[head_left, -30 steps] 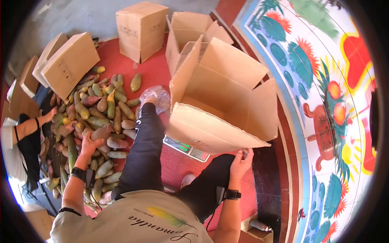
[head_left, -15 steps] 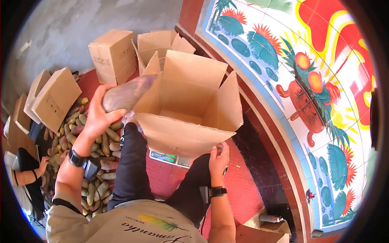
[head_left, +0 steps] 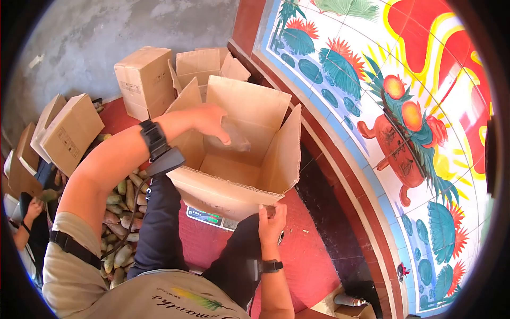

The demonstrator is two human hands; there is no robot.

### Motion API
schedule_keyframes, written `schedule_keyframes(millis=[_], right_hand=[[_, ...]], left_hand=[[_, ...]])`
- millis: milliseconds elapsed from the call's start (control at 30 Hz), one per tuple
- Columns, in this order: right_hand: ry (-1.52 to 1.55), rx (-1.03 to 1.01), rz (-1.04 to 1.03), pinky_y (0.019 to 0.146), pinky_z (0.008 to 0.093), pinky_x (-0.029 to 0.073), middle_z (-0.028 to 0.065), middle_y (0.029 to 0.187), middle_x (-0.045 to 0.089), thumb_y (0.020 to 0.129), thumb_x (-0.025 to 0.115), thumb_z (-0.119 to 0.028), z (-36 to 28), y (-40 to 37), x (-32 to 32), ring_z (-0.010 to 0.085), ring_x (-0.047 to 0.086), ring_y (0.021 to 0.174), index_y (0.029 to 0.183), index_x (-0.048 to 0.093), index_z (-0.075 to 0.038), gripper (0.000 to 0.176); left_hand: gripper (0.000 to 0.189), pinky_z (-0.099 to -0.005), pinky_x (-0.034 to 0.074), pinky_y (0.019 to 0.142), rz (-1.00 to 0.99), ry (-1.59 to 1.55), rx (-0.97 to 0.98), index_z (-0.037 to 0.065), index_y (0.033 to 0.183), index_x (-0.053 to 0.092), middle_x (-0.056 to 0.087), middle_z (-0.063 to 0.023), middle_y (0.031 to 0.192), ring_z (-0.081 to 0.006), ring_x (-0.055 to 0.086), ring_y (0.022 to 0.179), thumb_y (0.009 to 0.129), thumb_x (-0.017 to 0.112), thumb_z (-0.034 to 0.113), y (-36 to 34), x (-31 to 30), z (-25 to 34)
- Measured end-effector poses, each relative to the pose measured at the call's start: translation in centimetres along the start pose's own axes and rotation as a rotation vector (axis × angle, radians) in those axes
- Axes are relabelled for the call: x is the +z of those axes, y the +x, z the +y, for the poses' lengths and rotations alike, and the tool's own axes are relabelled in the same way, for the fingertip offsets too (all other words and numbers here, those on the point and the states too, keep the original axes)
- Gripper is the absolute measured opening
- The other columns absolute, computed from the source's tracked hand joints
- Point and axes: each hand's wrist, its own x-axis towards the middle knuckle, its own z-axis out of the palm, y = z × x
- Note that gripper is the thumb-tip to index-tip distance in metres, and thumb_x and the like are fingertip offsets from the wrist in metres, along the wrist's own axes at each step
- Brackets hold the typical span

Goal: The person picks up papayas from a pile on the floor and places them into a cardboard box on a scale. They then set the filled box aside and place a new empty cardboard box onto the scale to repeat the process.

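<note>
open box sits on a scale; closed boxes behind, produce pile left.

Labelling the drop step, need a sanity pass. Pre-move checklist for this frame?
1. Flaps of the box folded out, mouth open: ok.
2. Position of the left hand: ok, it is above the opening, inside the flaps.
3. Grip on the produce piece: cannot tell, it is motion-blurred at the fingertips.
4. Bracing by the right hand: ok, it grips the near corner of the rim.
5. Support under it: ok, the scale shows below the front wall; the reading cannot be told.
6. Room inside: ok, bare cardboard floor is visible.
</note>
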Motion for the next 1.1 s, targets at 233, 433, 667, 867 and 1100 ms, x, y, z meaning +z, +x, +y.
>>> schedule_keyframes(millis=[233,433,667,867,1100], right_hand=[[0.097,0.048,0.011,0.057,0.0269,0.043,0.0067,0.074,0.048,0.075,0.068,-0.004,0.3,-0.3,0.3,0.0152,0.052,0.062,0.089,0.053,-0.001,0.021],[0.094,0.022,-0.047,0.058,0.0321,0.044,0.0128,0.084,0.051,0.074,0.067,-0.007,0.2,0.1,0.0,0.0238,0.053,0.065,0.092,0.054,-0.001,0.023],[0.074,0.022,-0.095,0.065,0.0352,0.046,0.0139,0.088,0.052,0.073,0.066,-0.006,0.1,-0.1,-0.2,0.0291,0.055,0.077,0.093,0.055,-0.002,0.023],[0.03,-0.022,-0.051,0.066,0.0365,0.046,0.0144,0.087,0.052,0.075,0.065,-0.007,0.3,0.1,-0.1,0.0302,0.054,0.076,0.092,0.056,-0.002,0.02],[-0.001,-0.043,-0.096,0.066,0.0391,0.042,0.0162,0.083,0.05,0.076,0.061,-0.004,-0.6,0.3,0.5,0.0337,0.051,0.074,0.086,0.053,0.001,0.014]], left_hand=[[0.085,-0.0364,0.043,0.088,-0.325,0.147,-0.045,-0.006,0.12,0.048,0.053,-0.0213,0.117,-0.0319,0.052,0.108,0.057,0.075,0.042,5.3,1.2,3.3],[0.082,-0.0369,0.046,0.08,-0.347,0.074,-0.068,-0.006,0.116,0.051,0.058,-0.0205,0.107,-0.0319,0.057,0.097,0.054,0.079,0.039,8.9,5.2,2.2],[0.057,-0.0304,0.05,0.067,-0.618,0.038,-0.076,-0.001,0.108,0.058,0.062,-0.0154,0.097,-0.022,0.06,0.088,0.066,0.074,0.033,8.4,6.9,1.1],[0.042,-0.0309,0.049,0.069,-0.553,-0.108,0.017,0.003,0.105,0.061,0.064,-0.01,0.094,-0.0209,0.059,0.087,0.082,0.06,0.038,6.0,4.6,2.3],[0.064,-0.0387,0.045,0.081,-0.677,-0.149,0.274,0.0,0.101,0.063,0.064,-0.0147,0.1,-0.0266,0.059,0.092,0.086,0.04,0.058,-0.5,1.9,3.3]])
